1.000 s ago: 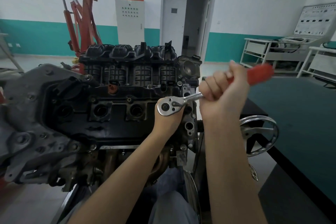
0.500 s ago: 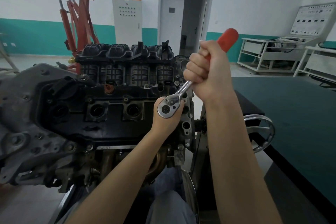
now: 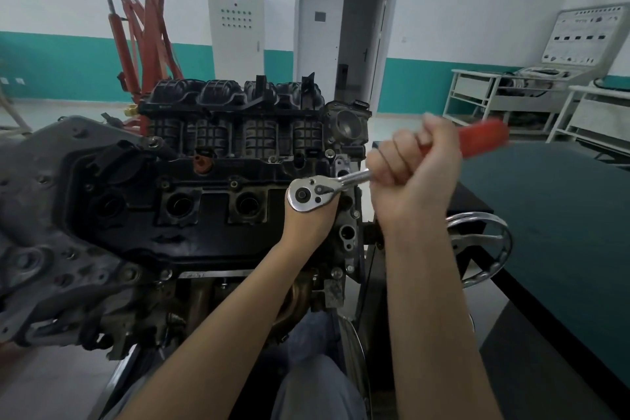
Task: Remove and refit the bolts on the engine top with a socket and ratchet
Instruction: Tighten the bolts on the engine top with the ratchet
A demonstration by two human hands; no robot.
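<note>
Right of the engine (image 3: 191, 215), right hand (image 3: 414, 177) grips ratchet (image 3: 317, 193) handle; left hand (image 3: 312, 218) under its head, grip hidden; no legible markings.

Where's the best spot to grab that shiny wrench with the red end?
Probably the red handle of the ratchet, coming from the right, where the right hand grips it: it sticks out free, far from the head that the left hand steadies.

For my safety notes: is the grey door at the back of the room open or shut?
Open. The grey door is swung aside, and a dark gap beside it shows into the next room.
</note>
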